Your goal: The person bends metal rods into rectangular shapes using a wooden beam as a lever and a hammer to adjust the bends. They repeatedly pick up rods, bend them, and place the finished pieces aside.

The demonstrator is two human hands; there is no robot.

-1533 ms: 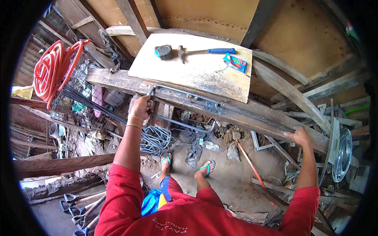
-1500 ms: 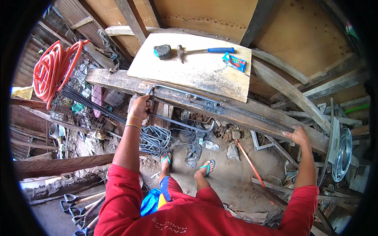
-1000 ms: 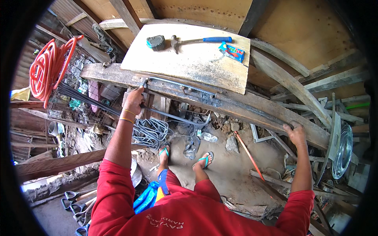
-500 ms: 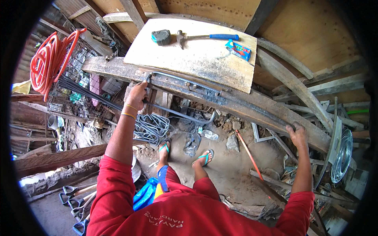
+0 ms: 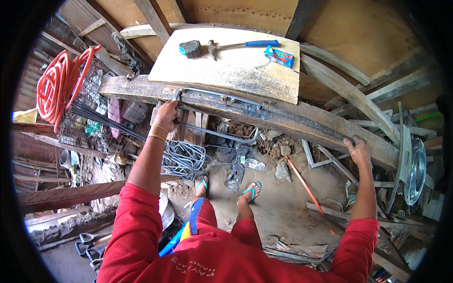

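Observation:
A bent steel bar [image 5: 214, 94] lies along the top of a long, worn wooden beam [image 5: 302, 123]. My left hand [image 5: 166, 116] is closed round the bar at its bent left end. Below that hand, a lower length of bar [image 5: 214, 133] runs right, parallel to the beam, and hooks up at its end. Upright pegs [image 5: 226, 100] stand on the beam beside the bar. Toward the beam's right end, my right hand [image 5: 359, 150] grips the end of a dark metal rod [image 5: 314, 123]. Whether rod and bar are one piece I cannot tell.
Behind the beam, a plywood board [image 5: 222, 70] bears a tape measure [image 5: 190, 49], a claw hammer [image 5: 236, 45] and a blue packet [image 5: 279, 57]. Bent steel stirrups [image 5: 181, 159] lie piled below. A red hose [image 5: 59, 92] hangs left; coiled wire [image 5: 415, 172] hangs right.
The view has shifted slightly. Both hands keep their grips at about the same places on the beam, and the bar shows no clear movement.

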